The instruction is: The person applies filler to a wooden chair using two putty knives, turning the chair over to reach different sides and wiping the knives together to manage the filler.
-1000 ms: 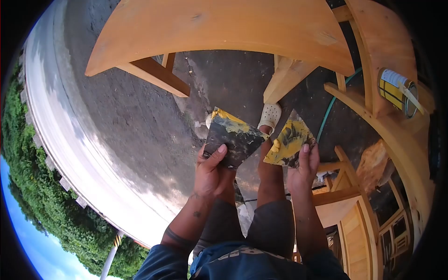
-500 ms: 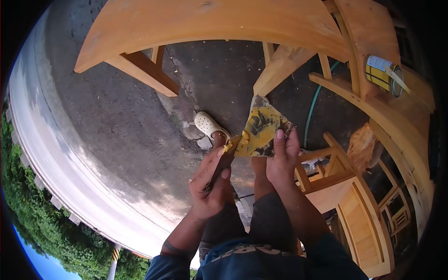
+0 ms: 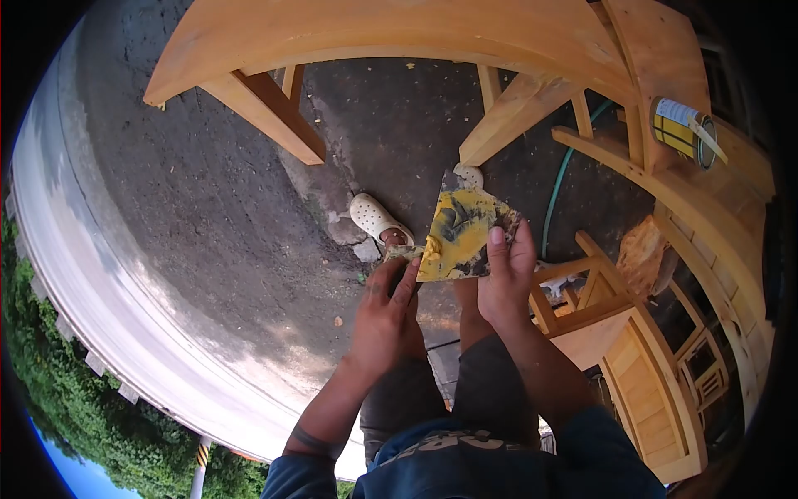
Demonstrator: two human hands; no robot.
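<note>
My right hand (image 3: pixel 505 270) grips the edge of a flat, stained board (image 3: pixel 475 218), thumb on top. Yellow putty is smeared over the board with dark patches, and a thicker lump of putty (image 3: pixel 432 248) sits at its left edge. My left hand (image 3: pixel 384 312) is closed around a flat scraper (image 3: pixel 404 251), its index finger stretched along it. The scraper's tip meets the board's left edge beside the lump; most of the tool is hidden by the fingers.
A curved wooden tabletop (image 3: pixel 399 33) on legs stands ahead. At right, an open can (image 3: pixel 683 133) with a stick across it rests on wooden furniture. A green hose (image 3: pixel 559 187) crosses the dark ground. A wooden chair-like piece (image 3: pixel 644 391) is at lower right; a road (image 3: pixel 150 333) runs left.
My left hand has turned over, bringing the scraper from upright beside the board to flatter against its left edge. The right hand and board have barely moved.
</note>
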